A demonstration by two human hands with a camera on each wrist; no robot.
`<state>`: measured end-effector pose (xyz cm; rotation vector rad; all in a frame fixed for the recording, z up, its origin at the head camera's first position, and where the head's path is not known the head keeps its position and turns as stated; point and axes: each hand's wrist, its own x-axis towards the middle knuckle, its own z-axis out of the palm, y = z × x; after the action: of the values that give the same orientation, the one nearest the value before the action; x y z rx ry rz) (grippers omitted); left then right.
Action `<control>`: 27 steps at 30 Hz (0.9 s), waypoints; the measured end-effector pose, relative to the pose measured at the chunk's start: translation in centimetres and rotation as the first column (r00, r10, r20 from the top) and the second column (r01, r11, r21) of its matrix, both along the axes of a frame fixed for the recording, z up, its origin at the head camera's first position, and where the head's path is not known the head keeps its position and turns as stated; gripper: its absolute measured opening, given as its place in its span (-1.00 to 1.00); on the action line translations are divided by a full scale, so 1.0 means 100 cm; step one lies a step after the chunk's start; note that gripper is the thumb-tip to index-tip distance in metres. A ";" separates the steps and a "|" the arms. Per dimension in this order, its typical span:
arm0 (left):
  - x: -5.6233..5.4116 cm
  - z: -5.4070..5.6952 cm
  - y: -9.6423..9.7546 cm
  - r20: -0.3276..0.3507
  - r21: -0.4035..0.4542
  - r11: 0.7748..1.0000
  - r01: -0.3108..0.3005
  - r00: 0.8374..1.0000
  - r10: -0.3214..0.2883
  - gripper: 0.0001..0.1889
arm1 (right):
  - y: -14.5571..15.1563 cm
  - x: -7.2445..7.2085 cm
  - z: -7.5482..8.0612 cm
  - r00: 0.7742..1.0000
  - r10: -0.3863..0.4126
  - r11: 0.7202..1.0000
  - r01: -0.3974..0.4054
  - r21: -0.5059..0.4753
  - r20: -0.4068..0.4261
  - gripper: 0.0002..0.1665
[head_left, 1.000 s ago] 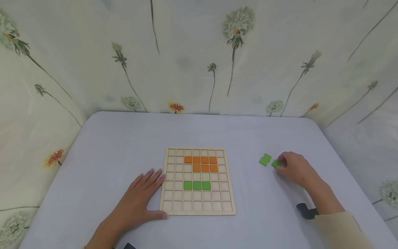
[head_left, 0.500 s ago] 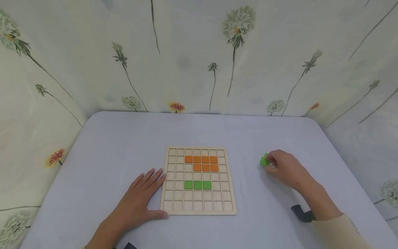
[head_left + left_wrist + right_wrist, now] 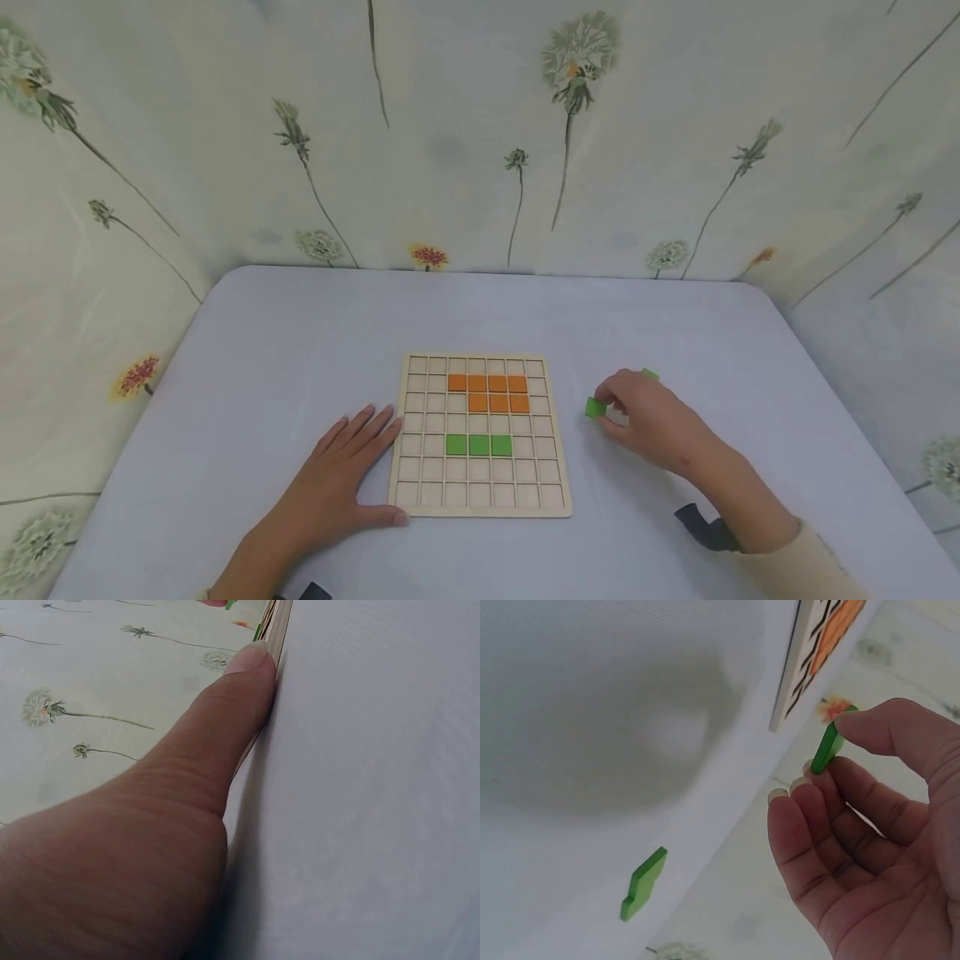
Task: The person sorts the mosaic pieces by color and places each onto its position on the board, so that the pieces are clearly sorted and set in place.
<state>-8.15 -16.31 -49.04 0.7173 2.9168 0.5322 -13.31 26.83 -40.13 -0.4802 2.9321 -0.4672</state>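
Observation:
A square wooden board with a grid of shallow cells lies on the table. A row of green tiles and two rows of orange tiles sit in some cells. My left hand lies flat at the board's left side, index finger at its edge and thumb at the near corner. To the right of the board, my right hand pinches a green square tile between thumb and index finger, above the table. More green lies on the table behind that hand, apparently two tiles touching, partly hidden in the head view.
The table has a plain pale cover. Behind it hangs a cloth printed with dandelions. A dark strap shows at the right wrist.
My right hand has moved left toward the board, carrying a green tile past the other green pieces on the table. The left hand has stayed in place.

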 end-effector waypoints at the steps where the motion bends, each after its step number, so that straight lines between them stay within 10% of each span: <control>1: 0.000 0.000 0.000 0.000 0.000 1.000 0.000 1.000 0.000 0.26 | -0.003 0.000 0.001 1.000 0.007 1.000 -0.007 0.003 0.004 -0.75; 27: 0.000 0.002 -0.001 -0.025 0.041 0.999 0.012 1.000 -0.011 0.24 | -0.075 0.020 -0.013 0.966 0.254 0.967 -0.254 0.007 -0.041 -0.76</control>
<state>-8.15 -16.45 -48.85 0.7511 2.9308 0.5873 -11.35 19.36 -41.39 -0.8619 2.8521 -0.4256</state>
